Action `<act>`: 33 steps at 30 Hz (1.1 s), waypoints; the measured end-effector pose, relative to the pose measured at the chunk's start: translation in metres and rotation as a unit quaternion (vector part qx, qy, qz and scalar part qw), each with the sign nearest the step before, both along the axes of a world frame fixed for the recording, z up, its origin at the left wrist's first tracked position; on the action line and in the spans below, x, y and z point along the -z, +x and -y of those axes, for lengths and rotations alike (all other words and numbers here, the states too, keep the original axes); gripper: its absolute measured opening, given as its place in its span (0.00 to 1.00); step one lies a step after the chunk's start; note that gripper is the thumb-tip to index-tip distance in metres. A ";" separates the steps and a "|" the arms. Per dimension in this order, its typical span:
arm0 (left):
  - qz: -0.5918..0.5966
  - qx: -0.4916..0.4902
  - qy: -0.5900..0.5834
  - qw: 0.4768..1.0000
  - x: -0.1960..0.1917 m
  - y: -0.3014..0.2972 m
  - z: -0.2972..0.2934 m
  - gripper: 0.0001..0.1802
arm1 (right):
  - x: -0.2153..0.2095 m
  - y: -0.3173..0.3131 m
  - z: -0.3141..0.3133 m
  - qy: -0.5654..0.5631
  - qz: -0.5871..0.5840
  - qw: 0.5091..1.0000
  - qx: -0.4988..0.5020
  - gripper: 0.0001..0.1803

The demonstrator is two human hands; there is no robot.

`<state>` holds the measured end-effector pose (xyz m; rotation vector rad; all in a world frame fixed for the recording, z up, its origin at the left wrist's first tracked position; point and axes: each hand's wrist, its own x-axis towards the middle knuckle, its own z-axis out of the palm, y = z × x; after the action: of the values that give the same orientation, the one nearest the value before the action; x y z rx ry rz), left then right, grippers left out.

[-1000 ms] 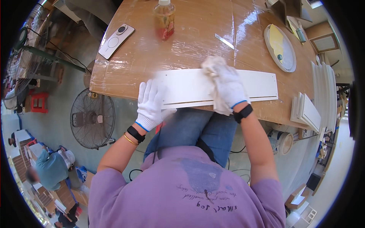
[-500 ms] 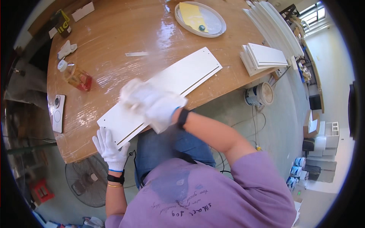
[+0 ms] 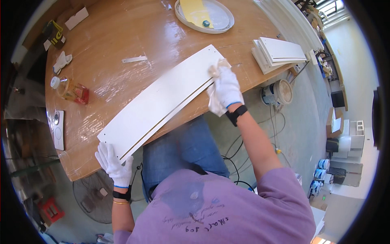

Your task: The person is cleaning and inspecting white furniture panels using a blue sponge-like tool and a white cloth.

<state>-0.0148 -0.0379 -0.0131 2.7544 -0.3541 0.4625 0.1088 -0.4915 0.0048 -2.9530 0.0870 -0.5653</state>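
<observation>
A long white grooved board (image 3: 158, 97) lies slantwise on the brown table (image 3: 105, 81), with small holes near its ends and a slot along its near edge. My left hand (image 3: 113, 164), in a white knit glove, rests at the board's near left end with fingers spread against it. Toward the far right end, my gloved right hand (image 3: 228, 88) presses a whitish cloth (image 3: 215, 103) onto the board beside the groove. Part of the cloth hangs over the board's near edge.
More white boards (image 3: 280, 53) are stacked at the table's right. A round white tray (image 3: 223, 27) stands at the back. On the left are a bottle of reddish liquid (image 3: 71, 90), a phone (image 3: 59, 130) and a crumpled white glove (image 3: 62, 62). A bucket (image 3: 278, 92) and cables lie on the floor.
My right hand has slid with the cloth from the board's middle to its far right end. My left hand stays at the near left end.
</observation>
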 end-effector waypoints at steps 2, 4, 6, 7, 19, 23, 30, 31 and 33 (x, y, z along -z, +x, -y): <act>0.005 0.006 -0.002 1.000 0.001 0.000 -0.001 0.42 | 0.012 -0.003 0.003 -0.048 0.061 0.996 -0.038 0.18; 0.009 0.010 -0.004 1.000 0.002 -0.002 -0.004 0.43 | 0.006 0.004 0.012 -0.025 0.013 1.000 -0.013 0.16; 0.011 0.012 -0.005 1.000 0.003 -0.002 -0.005 0.43 | -0.001 0.018 0.029 -0.002 -0.031 0.999 0.011 0.15; 0.014 0.014 -0.005 1.000 0.003 -0.001 -0.004 0.43 | -0.003 0.026 0.041 0.011 -0.047 0.998 0.049 0.14; 0.032 0.014 -0.001 0.999 0.004 -0.002 -0.005 0.42 | 0.004 0.038 0.057 0.058 -0.090 0.986 0.125 0.16; 0.018 0.014 -0.006 1.000 0.004 0.000 0.001 0.43 | 0.009 0.033 0.053 0.326 0.038 0.943 0.054 0.15; -0.006 0.005 -0.006 1.000 -0.002 -0.004 -0.001 0.44 | -0.015 0.013 -0.050 0.040 -0.047 0.980 -0.187 0.15; -0.005 0.004 -0.005 1.000 -0.001 -0.003 -0.003 0.44 | -0.019 0.019 -0.046 0.041 -0.047 0.980 -0.188 0.15; 0.003 0.003 0.002 1.000 0.000 -0.006 -0.004 0.43 | -0.032 0.039 -0.022 0.050 -0.082 0.981 -0.170 0.15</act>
<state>-0.0209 -0.0339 -0.0135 2.7563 -0.3639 0.4699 0.1482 -0.4697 0.0364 -2.8183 -0.3551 -0.2619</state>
